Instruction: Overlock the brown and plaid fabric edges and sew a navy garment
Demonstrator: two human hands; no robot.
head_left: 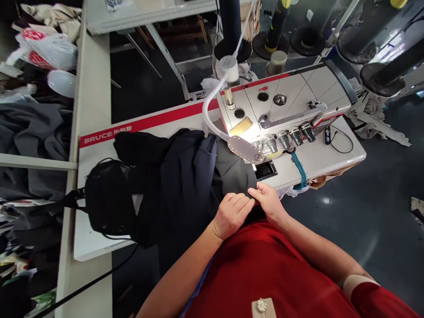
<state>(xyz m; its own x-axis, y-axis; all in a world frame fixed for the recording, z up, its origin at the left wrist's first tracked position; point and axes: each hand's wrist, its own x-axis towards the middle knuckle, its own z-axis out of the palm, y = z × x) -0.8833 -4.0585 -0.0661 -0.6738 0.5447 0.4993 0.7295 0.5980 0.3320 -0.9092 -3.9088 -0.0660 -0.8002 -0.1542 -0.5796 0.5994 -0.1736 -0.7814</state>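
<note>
Dark fabric lies across the machine bed, its right edge running up to the needle area of a white overlock sewing machine. My left hand is closed on the near edge of this fabric, fingers curled over it. Just to the right, my right hand pinches the fabric's near right corner between thumb and fingers. Both hands almost touch each other, close to my red garment. A lit white lamp on a bent neck hangs over the cloth and partly covers the needle area.
A black bag rests on the left of the white machine table. Dark cloth and plastic bags fill the space at far left. Several thread cones stand behind the machine. A teal cloth strip hangs over the table's front edge.
</note>
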